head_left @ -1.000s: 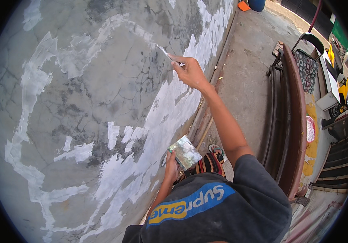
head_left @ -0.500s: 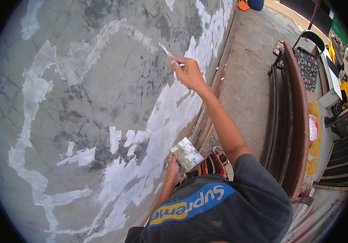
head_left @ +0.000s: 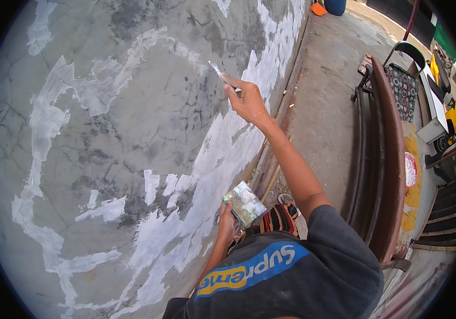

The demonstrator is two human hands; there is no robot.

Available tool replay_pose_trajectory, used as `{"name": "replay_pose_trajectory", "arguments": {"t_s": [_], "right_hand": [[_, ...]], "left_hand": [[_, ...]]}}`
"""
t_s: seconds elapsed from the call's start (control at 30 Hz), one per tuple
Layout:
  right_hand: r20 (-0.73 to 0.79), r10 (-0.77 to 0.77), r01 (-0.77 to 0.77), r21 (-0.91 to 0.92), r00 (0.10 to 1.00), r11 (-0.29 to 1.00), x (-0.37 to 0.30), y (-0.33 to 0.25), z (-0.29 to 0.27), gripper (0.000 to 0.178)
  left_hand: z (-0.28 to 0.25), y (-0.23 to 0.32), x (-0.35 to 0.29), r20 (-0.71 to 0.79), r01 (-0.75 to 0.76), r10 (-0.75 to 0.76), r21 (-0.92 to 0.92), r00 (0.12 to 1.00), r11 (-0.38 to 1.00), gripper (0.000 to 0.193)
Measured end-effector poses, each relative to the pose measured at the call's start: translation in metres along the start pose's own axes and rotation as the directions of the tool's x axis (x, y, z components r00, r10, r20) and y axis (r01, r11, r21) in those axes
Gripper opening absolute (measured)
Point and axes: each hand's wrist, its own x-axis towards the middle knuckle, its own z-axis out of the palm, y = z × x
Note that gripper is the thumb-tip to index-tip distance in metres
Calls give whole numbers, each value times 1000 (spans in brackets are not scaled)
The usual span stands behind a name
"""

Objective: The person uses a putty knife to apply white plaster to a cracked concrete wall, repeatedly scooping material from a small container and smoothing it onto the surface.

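My right hand (head_left: 246, 101) is raised before the grey cracked wall (head_left: 153, 122), fingers closed on the handle of a small putty knife (head_left: 215, 68). Its thin blade points up and left, close to the end of a pale filler streak (head_left: 182, 51); whether it touches the wall I cannot tell. Low down near the wall, my left hand (head_left: 226, 218) grips the edge of a flat rectangular board (head_left: 246, 202) smeared with whitish filler. Wide white filler patches (head_left: 222, 143) run diagonally across the wall between my hands.
A long brown bench (head_left: 384, 154) stands to the right, with a patterned chair (head_left: 402, 87) behind it. Further right are a white table (head_left: 434, 106) and a red-and-white round tub (head_left: 410, 170). A blue barrel (head_left: 335, 6) and an orange object (head_left: 318, 9) stand at the wall's far end.
My right hand and the putty knife have shifted very slightly, the blade tip sitting a little lower in view. The left hand and board have hardly moved.
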Motion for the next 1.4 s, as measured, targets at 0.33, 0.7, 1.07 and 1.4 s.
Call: {"name": "replay_pose_trajectory", "arguments": {"t_s": [0.33, 0.7, 1.07, 1.4], "right_hand": [[289, 205, -247, 115, 935, 962, -33, -2, -13, 35], [286, 8, 65, -242, 958, 968, -17, -21, -10, 36], [685, 399, -373, -196, 609, 907, -186, 10, -84, 36], [820, 222, 374, -459, 528, 806, -167, -28, -109, 41]], "left_hand": [[-5, -4, -4, -18, -30, 29, -59, 999, 998, 42], [-17, -12, -8, -112, -79, 60, -177, 992, 981, 46], [-19, 23, -16, -43, -127, 121, -215, 992, 968, 36], [29, 24, -31, -163, -326, 413, 391, 896, 861, 48]]}}
